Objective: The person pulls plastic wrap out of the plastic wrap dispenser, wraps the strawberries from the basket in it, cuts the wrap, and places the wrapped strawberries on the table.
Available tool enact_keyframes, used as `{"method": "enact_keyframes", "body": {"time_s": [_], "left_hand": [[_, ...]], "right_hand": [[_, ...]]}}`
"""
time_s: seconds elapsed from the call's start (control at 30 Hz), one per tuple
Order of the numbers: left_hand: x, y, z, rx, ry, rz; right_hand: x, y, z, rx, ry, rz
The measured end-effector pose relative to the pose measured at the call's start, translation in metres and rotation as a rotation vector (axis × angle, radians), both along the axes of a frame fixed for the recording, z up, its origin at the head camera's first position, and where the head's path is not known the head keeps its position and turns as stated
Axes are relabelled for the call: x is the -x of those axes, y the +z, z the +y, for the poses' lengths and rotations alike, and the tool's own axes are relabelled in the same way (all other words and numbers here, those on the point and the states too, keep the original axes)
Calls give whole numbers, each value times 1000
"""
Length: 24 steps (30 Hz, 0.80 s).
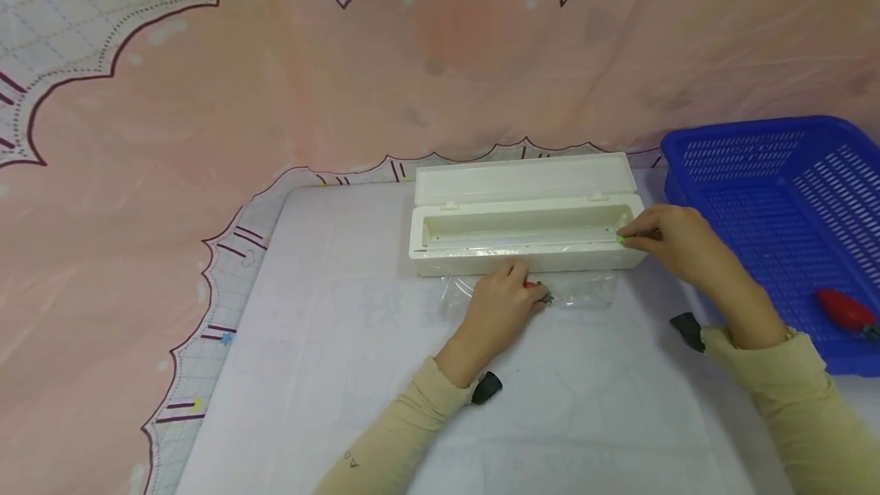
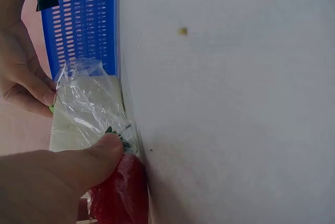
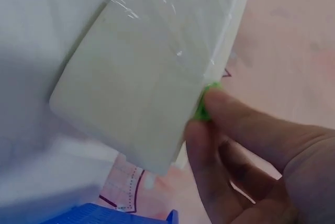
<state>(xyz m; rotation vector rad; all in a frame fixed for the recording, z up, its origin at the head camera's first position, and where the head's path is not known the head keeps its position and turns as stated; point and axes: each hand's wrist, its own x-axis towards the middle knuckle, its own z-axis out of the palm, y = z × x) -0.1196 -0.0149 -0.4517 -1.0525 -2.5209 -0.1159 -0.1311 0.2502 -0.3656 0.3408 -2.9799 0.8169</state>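
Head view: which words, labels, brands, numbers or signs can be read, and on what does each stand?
"A", with a small round mark beside it: on the left sleeve.
Faint lettering on the white table cover: too blurred to read.
None readable on the white box or blue basket.

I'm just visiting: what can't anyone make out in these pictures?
- Green piece: its full shape; the right hand covers most of it in the right wrist view, and it is tiny in the head view.
- Red fruit: its whole outline; the left hand covers most of it in the head view, and the bottom edge cuts it in the left wrist view.
- Basket: its far side, cut by the head view's right edge.
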Motion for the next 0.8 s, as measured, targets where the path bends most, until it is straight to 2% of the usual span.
{"method": "enact_keyframes", "body": {"time_s": [0.1,0.2,0.27,0.5,0.8], "left_hand": [[1,1,-1,18,-20,-40],[2,2,-3,56,-55,-46],[3,2,-4,85,-77,-31],[5,2,-2,301,-104,68],[6,10,7,428,-80,-14]], "right_hand": [[2,1,-2,2,24,-12],[3,1,-3,-1,29,-8],[4,1,-3,-6,30,-2],[5,1,-3,-21,41,3],[6,0,-4,-15,87,42]]}}
